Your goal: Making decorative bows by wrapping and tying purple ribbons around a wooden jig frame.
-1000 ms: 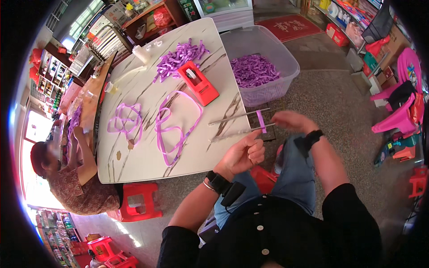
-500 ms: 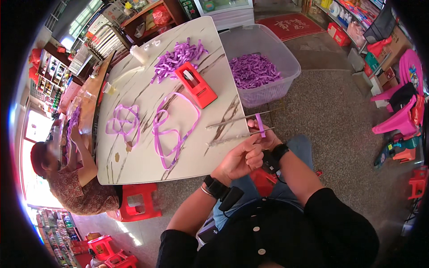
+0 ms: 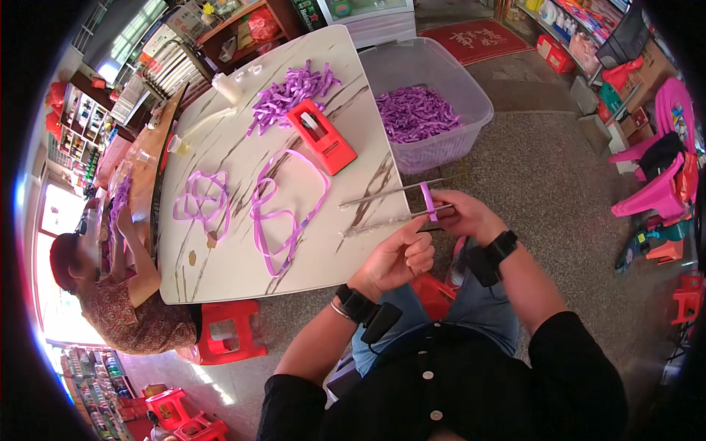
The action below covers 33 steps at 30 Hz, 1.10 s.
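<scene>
A short loop of purple ribbon (image 3: pixel 428 201) is around two thin metal rods that jut past the right edge of the table. The far rod (image 3: pixel 382 195) and the near rod (image 3: pixel 393 221) lie roughly side by side. My left hand (image 3: pixel 401 257) is closed, its other fingers curled and its fingertips against the ribbon's near end. On the right side of the loop, my right hand (image 3: pixel 471 217) pinches at the ribbon; its fingertips partly hide the contact. Long loose lengths of purple ribbon (image 3: pixel 257 220) lie on the tabletop to the left.
The marbled table (image 3: pixel 323 250) carries a red tape dispenser (image 3: pixel 323 140), a pile of folded purple ribbon pieces (image 3: pixel 290 95) and a cup (image 3: pixel 176 145). A clear plastic bin (image 3: pixel 471 103) with many purple pieces stands beyond it. A person (image 3: pixel 121 301) works at the left. Pink chairs (image 3: pixel 662 187) stand right.
My right hand has moved right and slightly away from me, out from behind my left hand. The left hand stays nearly in place at the ribbon, and the loop remains around the rods.
</scene>
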Each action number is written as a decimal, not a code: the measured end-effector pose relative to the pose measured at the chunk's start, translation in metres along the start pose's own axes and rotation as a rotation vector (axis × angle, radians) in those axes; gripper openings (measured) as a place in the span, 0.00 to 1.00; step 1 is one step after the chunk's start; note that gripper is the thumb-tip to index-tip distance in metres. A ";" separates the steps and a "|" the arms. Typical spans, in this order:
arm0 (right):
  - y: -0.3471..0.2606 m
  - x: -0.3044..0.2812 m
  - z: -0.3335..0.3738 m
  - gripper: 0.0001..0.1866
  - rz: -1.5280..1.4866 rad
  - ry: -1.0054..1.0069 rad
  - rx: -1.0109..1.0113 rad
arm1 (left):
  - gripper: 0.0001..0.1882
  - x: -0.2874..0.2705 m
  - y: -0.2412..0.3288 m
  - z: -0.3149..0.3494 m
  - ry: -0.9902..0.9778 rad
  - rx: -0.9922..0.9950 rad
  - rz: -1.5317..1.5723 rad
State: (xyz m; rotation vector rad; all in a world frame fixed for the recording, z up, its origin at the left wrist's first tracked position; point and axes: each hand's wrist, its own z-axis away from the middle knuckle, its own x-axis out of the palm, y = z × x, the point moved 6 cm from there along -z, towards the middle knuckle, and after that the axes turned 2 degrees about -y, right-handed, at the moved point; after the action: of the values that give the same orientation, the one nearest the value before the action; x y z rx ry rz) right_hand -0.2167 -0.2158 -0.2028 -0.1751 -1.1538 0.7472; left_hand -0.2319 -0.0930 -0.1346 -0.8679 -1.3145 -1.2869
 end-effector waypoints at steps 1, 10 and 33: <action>-0.004 -0.005 0.002 0.08 0.000 0.002 -0.002 | 0.18 0.000 0.000 0.000 0.003 0.008 -0.030; -0.045 0.033 0.038 0.23 0.601 0.208 -0.039 | 0.17 -0.001 0.002 0.001 -0.001 -0.011 -0.004; 0.055 0.007 -0.046 0.08 -0.391 -0.229 -0.019 | 0.12 0.002 0.001 0.001 0.009 -0.008 -0.015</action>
State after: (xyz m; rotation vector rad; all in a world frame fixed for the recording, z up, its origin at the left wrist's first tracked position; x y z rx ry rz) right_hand -0.2000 -0.1589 -0.2441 0.1230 -1.3621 0.4164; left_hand -0.2311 -0.0923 -0.1321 -0.8588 -1.3113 -1.3073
